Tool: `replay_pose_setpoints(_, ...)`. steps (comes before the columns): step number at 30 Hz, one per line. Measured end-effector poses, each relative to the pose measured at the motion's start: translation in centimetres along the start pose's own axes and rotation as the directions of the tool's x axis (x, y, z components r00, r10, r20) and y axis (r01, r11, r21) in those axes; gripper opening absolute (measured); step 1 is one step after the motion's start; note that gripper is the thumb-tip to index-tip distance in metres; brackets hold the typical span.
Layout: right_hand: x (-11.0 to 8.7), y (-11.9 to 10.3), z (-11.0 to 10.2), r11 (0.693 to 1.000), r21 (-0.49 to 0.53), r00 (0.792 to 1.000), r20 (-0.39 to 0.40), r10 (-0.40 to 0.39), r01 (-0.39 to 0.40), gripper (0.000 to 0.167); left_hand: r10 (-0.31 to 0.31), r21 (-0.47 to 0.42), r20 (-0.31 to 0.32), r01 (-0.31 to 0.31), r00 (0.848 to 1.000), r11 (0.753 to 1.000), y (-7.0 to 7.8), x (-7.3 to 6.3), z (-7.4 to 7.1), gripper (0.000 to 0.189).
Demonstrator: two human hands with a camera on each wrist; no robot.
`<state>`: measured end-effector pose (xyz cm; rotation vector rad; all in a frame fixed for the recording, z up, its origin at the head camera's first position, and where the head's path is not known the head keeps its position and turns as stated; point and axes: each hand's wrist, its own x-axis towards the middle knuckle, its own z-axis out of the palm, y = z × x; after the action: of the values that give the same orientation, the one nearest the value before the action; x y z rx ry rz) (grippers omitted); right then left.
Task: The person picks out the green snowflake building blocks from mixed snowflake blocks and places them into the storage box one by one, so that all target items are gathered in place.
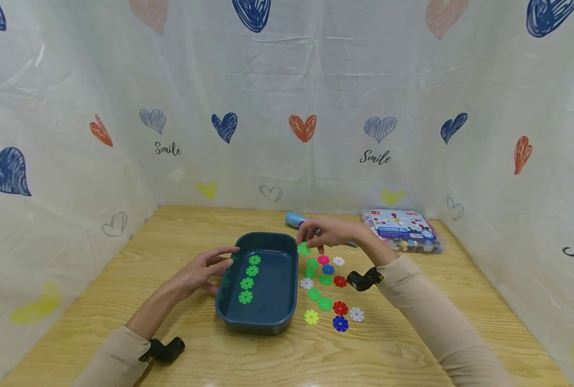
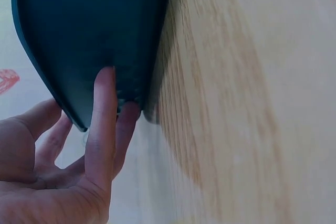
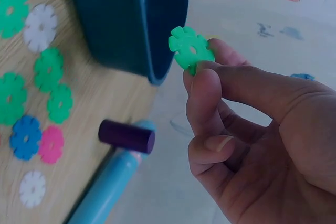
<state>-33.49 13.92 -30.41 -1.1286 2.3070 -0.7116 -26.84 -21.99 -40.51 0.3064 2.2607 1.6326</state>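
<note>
In the head view a dark blue plastic basin (image 1: pixel 267 317) stands on the wooden table. Several green notched discs (image 1: pixel 246 283) lie in a column along the left part of its floor. My left hand (image 1: pixel 200 271) rests against the basin's left side, fingers extended; in the left wrist view the fingers (image 2: pixel 102 135) touch the outer wall and reach the rim. Between thumb and fingertips, my right hand (image 1: pixel 327 231) pinches a green notched disc (image 3: pixel 191 49) just beyond the basin's right rim. The rest of this hand's fingers are curled, as the right wrist view shows.
Loose notched discs, among them green, a red disc (image 1: pixel 340 308), a yellow disc (image 1: pixel 311 317) and a dark blue disc (image 1: pixel 340 323), lie right of the basin. A light blue cylindrical handle with a purple crosspiece (image 3: pixel 127 136) lies behind them. A clear plastic case (image 1: pixel 405 231) stands at back right.
</note>
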Motion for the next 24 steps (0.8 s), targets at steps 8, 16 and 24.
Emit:
replay_pose_setpoints(8,3.1,-2.5,0.1,0.999,-0.041,0.996,0.081,0.025,-0.022,0.025,0.008,-0.002,-0.002,-0.008,1.000,1.000,0.1,-0.2,0.0,0.056)
replay_pose_setpoints(16,6.0,-3.5,1.5,0.997,-0.077,0.993,0.121,0.000,0.009,0.021,0.007,0.000,0.001,-0.007,1.000,1.000,0.1,-0.2,0.0,0.056)
replay_pose_setpoints(24,8.2,-4.4,3.4,0.999,-0.045,0.983,0.183,0.008,0.001,0.024,0.001,0.009,0.012,-0.001,1.000,1.000,0.1,0.0,0.0,0.056)
